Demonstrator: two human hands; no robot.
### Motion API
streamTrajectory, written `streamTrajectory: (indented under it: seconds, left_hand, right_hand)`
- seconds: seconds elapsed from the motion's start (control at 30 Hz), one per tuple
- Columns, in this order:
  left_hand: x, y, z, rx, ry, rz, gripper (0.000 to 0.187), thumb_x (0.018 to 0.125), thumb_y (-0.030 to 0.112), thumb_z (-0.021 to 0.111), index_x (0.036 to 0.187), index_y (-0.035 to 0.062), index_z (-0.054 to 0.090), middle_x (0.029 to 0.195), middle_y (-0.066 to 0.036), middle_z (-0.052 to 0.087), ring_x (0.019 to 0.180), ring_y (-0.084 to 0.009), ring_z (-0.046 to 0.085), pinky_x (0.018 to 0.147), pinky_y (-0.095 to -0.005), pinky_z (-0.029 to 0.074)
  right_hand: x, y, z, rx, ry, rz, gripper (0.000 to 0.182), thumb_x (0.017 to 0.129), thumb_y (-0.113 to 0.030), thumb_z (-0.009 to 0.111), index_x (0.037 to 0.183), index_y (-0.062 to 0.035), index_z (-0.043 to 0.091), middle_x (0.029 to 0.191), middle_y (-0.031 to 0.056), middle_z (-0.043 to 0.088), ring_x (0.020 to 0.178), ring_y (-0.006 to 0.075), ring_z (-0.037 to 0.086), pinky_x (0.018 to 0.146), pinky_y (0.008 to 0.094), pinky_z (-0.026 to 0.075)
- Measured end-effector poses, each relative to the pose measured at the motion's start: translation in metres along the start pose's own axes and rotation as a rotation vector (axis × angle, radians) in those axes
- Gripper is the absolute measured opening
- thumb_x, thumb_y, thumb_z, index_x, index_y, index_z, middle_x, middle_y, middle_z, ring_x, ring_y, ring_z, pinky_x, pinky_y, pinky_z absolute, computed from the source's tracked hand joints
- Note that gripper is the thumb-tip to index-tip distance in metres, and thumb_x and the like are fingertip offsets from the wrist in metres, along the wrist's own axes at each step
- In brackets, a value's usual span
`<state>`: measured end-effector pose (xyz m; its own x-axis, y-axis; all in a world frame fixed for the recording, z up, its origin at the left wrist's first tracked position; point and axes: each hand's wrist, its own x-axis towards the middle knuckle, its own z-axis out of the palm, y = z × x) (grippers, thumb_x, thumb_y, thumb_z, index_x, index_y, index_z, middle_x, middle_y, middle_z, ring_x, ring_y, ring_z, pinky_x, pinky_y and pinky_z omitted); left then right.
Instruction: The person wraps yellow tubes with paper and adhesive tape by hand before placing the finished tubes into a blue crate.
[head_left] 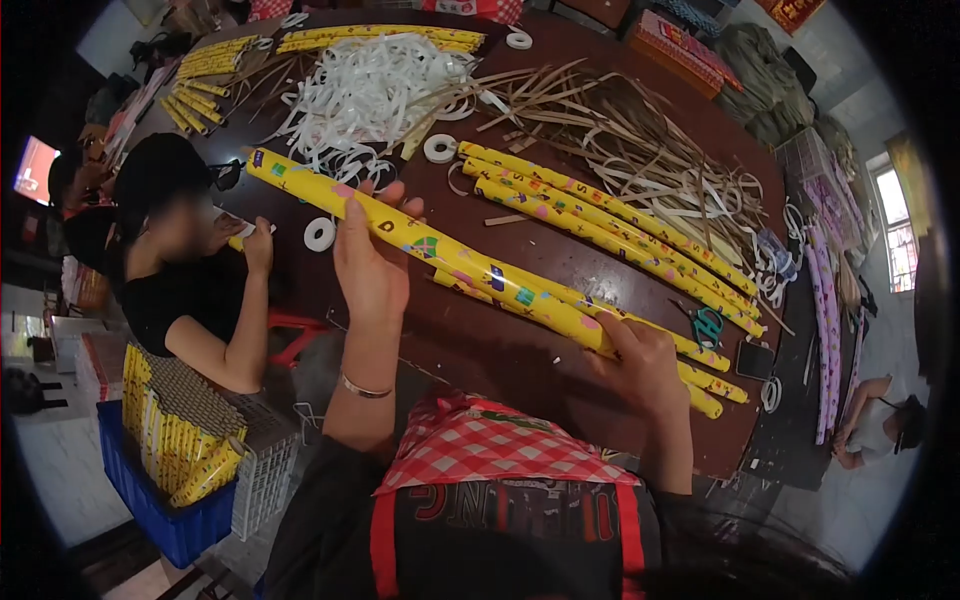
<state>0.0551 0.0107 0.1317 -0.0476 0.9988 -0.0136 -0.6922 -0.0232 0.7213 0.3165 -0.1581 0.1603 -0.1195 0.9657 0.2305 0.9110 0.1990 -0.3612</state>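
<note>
A long yellow patterned tube (pixel 450 258) slants across the view, held above the dark red table (pixel 440 345). My left hand (pixel 372 250) supports it near its upper left end, thumb in front and fingers behind. Around its lower right end, my right hand (pixel 640 365) is closed. More yellow tubes (pixel 700 372) lie on the table beneath and beside the right hand. Behind the held tube rests another row of yellow tubes (pixel 610 225).
White strips (pixel 375 90) and brown strips (pixel 640 140) are heaped at the back. Tape rolls (pixel 320 234), teal scissors (pixel 708 326) and a phone (pixel 755 359) lie around. A person (pixel 200 260) sits at left, near a blue crate (pixel 185 530) of tubes.
</note>
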Motion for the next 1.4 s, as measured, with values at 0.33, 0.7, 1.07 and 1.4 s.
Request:
streamTrajectory:
  seconds: [0.33,0.7,1.07,1.4]
  left_hand:
    - [-0.074,-0.058,0.03,0.073,-0.237,-0.373,0.041,0.099,0.034,0.044,0.127,0.0041,0.043,0.118,-0.017,0.058,0.104,-0.0268,0.059,0.088,-0.0442,0.05]
    - [-0.083,-0.078,0.032,0.018,-0.211,-0.474,0.03,0.098,0.024,0.049,0.119,0.0026,0.049,0.111,-0.014,0.059,0.099,-0.0229,0.06,0.082,-0.0391,0.054]
    - [-0.066,-0.063,0.021,0.011,-0.217,-0.5,0.037,0.098,0.036,0.044,0.121,0.0069,0.048,0.118,-0.013,0.057,0.112,-0.0234,0.055,0.091,-0.0434,0.048]
    - [-0.057,-0.05,0.011,-0.01,-0.308,-0.509,0.038,0.097,0.04,0.047,0.119,0.0093,0.054,0.117,-0.01,0.061,0.107,-0.0202,0.059,0.086,-0.0392,0.051]
  right_hand:
    - [0.005,0.005,0.006,-0.061,0.025,-0.027,0.041,0.072,-0.027,0.074,0.104,-0.0057,0.058,0.072,0.0126,0.062,0.064,0.029,0.063,0.053,0.0394,0.05]
    - [0.026,-0.025,0.013,-0.159,0.021,0.01,0.051,0.075,-0.023,0.066,0.122,-0.0106,0.053,0.086,0.0103,0.058,0.074,0.0265,0.059,0.062,0.0378,0.049]
    - [0.002,-0.014,0.004,-0.378,0.17,-0.075,0.052,0.078,-0.022,0.056,0.13,-0.017,0.05,0.093,0.008,0.054,0.079,0.0216,0.052,0.063,0.0347,0.042]
    - [-0.037,0.006,-0.016,-0.339,0.109,0.026,0.059,0.072,-0.033,0.068,0.126,-0.0171,0.053,0.103,0.0105,0.057,0.083,0.0253,0.056,0.067,0.0373,0.045]
